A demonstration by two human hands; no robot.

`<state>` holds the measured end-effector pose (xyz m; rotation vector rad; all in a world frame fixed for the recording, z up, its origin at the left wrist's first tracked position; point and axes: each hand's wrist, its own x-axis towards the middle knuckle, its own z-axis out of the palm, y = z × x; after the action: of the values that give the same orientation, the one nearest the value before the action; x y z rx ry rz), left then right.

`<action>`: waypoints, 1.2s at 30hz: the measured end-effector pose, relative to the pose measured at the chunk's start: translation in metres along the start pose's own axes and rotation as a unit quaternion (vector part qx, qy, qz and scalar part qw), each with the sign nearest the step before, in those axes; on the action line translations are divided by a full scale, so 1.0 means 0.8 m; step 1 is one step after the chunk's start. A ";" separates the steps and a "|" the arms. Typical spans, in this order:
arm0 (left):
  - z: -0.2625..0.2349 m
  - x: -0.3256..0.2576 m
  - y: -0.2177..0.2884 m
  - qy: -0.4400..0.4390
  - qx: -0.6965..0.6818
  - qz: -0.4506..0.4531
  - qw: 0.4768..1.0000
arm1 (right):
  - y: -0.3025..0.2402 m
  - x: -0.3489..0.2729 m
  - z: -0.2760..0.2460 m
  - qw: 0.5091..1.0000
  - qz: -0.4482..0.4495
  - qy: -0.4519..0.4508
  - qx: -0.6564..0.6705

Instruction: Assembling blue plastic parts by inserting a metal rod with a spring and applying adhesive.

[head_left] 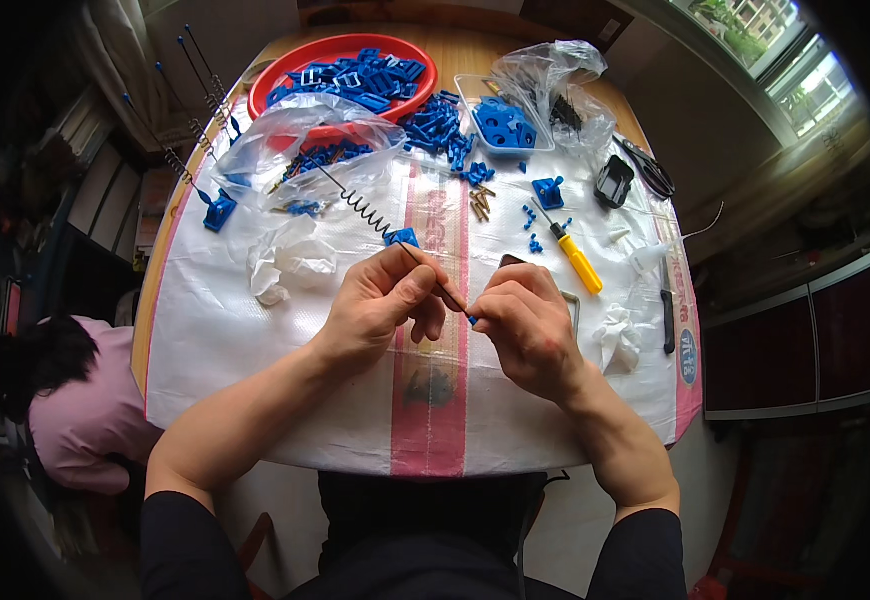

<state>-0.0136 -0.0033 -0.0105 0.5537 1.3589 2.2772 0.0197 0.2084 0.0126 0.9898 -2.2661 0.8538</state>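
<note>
My left hand [375, 300] is closed around a thin dark wire rod [365, 211] with a coiled stretch, which slants up and left over the table. Just above those fingers sits a blue plastic part [401, 237]; whether it is on the rod or behind it, I cannot tell. At the rod's lower end, my right hand [530, 330] pinches a small blue plastic piece [473, 320], mostly hidden by the fingertips. The two hands are close together above the red stripe of the table cover.
A red basin [432, 85] of blue plastic parts stands at the back, beside a clear tub [463, 90] and plastic bags [575, 75]. A yellow-handled screwdriver [580, 262], scissors [648, 165] and a knife [668, 320] lie right. Left are coiled rods [198, 135] and a person in pink [95, 410].
</note>
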 end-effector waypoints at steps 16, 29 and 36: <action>0.002 -0.001 0.008 -0.009 0.028 0.006 1.000 | -0.003 0.003 -0.006 1.000 -0.003 -0.010 0.018; 0.003 -0.003 0.018 -0.017 0.040 -0.002 0.999 | 0.000 0.002 -0.007 1.000 0.002 -0.003 0.017; 0.006 -0.003 0.017 -0.011 0.038 -0.004 0.999 | 0.000 0.001 -0.007 1.000 0.002 -0.007 0.020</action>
<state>-0.0109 -0.0069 0.0034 0.5953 1.4386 2.2143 0.0206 0.2118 0.0166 1.0132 -2.2710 0.9000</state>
